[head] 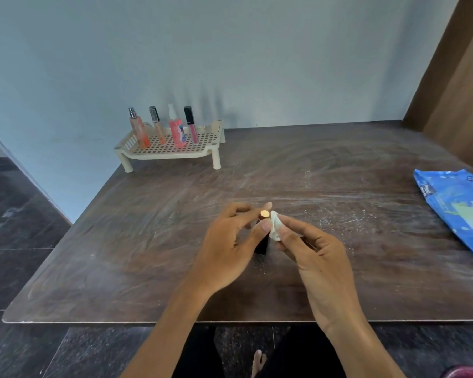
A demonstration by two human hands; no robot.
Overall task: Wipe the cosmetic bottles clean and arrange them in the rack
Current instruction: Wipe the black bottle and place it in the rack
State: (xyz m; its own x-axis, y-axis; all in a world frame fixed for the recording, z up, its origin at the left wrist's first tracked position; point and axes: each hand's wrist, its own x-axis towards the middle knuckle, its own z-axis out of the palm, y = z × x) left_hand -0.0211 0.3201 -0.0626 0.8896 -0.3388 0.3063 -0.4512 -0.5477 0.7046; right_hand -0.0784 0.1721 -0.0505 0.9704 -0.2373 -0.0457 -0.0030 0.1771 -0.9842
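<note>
At table centre your left hand [231,242] grips a dark, gold-capped bottle [262,236], probably lipstick, while your right hand [309,249] pinches a white wipe [275,225] against it, with the rack [172,148] at eleven o'clock holding four bottles.

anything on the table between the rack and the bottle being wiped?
Nothing: head view shows only bare, streaked dark wooden table between the cream perforated plastic rack and the small dark gold-capped bottle.
</note>
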